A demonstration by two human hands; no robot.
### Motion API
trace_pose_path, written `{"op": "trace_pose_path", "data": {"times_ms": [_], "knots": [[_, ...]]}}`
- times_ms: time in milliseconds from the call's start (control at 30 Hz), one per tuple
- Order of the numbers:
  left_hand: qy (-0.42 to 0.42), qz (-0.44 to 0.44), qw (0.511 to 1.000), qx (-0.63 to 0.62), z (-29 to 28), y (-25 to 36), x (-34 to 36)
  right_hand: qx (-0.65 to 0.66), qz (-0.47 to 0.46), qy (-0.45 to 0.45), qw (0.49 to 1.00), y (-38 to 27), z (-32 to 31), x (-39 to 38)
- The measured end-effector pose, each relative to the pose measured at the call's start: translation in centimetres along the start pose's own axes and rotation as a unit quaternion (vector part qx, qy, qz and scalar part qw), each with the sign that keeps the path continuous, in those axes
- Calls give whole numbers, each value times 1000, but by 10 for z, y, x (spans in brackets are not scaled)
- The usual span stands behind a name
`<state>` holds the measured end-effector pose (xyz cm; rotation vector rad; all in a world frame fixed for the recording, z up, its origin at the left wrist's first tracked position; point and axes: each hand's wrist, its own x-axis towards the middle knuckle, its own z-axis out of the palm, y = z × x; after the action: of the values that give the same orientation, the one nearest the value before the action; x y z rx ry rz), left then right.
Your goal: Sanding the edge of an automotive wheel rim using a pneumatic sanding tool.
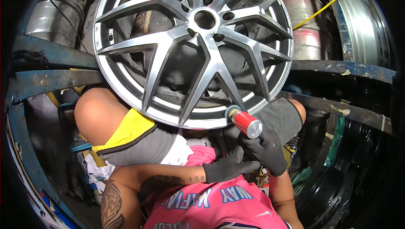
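Observation:
A large silver-and-dark-grey alloy wheel [215,62] lies face up in front of me, across the area of my knees. My right hand [270,153], in a black glove, is closed round a small red power tool with a silver end [248,124]. The tool's round pad [232,111] is at the wheel's near lip, touching it or just above it; I cannot tell which. My left hand [230,166], gloved in black too, rests near my belly beside the right wrist. Its fingers are stretched out and it holds nothing.
Blue metal beams [55,83] run along both sides of the wheel. Stacked silver wheel barrels [59,13] stand at the far left, with more [306,39] at the far right. A yellow hose [327,5] crosses there. A yellow cloth [126,132] lies over my left thigh.

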<state>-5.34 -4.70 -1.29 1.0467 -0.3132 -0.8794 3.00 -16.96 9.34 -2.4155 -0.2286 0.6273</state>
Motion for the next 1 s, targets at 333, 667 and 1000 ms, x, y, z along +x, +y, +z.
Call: {"op": "trace_pose_path", "data": {"times_ms": [333,667,1000], "knots": [[22,55,994,-92,9,-17,6,-2,14,-14,1000,2,3,-5],[29,14,966,-255,9,-3,8,38,63,-19,997,3,-5,10],[-13,142,985,-94,0,-9,5,-76,-51,-56,994,-2,-14,9]]}}
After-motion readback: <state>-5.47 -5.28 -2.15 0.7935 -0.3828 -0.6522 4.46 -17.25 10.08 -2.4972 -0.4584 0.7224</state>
